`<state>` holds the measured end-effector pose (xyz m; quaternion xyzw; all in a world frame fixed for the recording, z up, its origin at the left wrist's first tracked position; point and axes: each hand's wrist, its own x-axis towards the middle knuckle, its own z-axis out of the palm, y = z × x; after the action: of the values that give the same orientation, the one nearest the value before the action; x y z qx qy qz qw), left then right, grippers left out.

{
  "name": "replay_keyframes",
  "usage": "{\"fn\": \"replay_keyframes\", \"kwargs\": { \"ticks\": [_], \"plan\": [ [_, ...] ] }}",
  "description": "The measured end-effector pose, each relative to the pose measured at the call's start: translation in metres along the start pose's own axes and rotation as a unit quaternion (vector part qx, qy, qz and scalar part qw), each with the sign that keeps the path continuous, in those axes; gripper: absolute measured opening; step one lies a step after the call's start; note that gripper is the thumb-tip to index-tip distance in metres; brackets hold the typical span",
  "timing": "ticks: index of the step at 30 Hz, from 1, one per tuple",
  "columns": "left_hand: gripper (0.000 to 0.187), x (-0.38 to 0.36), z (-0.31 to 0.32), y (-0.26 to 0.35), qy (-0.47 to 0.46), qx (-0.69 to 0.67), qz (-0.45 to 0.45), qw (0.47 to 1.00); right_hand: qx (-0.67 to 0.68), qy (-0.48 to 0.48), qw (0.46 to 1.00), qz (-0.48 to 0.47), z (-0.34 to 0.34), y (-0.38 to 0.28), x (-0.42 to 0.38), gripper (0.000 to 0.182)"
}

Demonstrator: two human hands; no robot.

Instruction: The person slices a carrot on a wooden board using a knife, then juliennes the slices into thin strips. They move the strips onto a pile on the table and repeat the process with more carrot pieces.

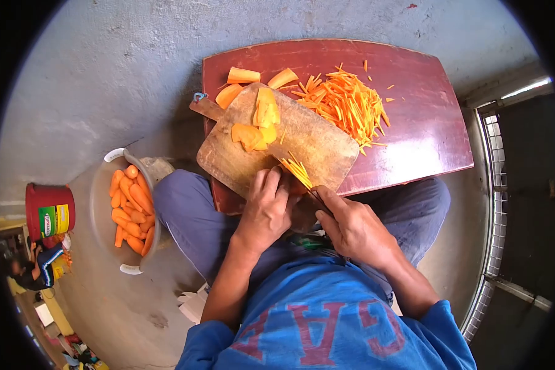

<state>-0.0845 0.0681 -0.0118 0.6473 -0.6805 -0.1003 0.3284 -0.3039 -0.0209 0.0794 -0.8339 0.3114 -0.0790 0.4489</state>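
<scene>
A wooden cutting board [317,139] lies tilted on a red table [422,117]. My left hand [268,203] rests at the board's near edge, fingers bent and pressed together; what lies beneath the fingertips is hidden. My right hand [354,222] is closed around a knife, whose handle is mostly covered; its dark blade points toward the left hand. Thin carrot strips [297,171] lie between the two hands. Farther up the board are flat carrot slices [265,114]. A heap of shredded carrot [351,105] sits beyond the board, and thick carrot pieces [243,75] lie at the table's far left.
A grey basin [98,209] of whole carrots stands on the floor at left. Farther left are a red bucket [50,213] and a person [34,271]. A wall rises behind the table, and a metal grille door [494,185] is at right.
</scene>
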Motion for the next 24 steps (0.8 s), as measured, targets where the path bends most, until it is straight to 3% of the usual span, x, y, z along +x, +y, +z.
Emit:
{"fn": "replay_keyframes", "kwargs": {
  "ticks": [7, 10, 13, 19, 24],
  "plan": [
    [0.043, -0.003, 0.005, -0.002, 0.007, 0.025, 0.008, 1.0, 0.006, -0.01, 1.0, 0.028, 0.001, -0.007, -0.008, 0.041],
    [0.043, -0.005, 0.003, -0.002, -0.013, 0.015, -0.003, 1.0, -0.013, 0.009, 1.0, -0.008, 0.009, -0.001, -0.004, 0.041],
    [0.042, -0.002, 0.004, -0.003, 0.034, -0.016, 0.019, 0.999, 0.005, 0.004, 1.0, 0.008, -0.001, -0.008, -0.013, 0.041],
    [0.042, -0.005, 0.001, -0.006, -0.002, -0.021, 0.004, 1.0, -0.001, -0.007, 1.0, 0.03, 0.004, -0.016, -0.013, 0.046],
    [0.035, 0.001, 0.002, -0.001, 0.026, -0.024, 0.013, 0.999, -0.024, -0.006, 1.0, -0.003, -0.002, -0.019, -0.016, 0.043]
  ]
}}
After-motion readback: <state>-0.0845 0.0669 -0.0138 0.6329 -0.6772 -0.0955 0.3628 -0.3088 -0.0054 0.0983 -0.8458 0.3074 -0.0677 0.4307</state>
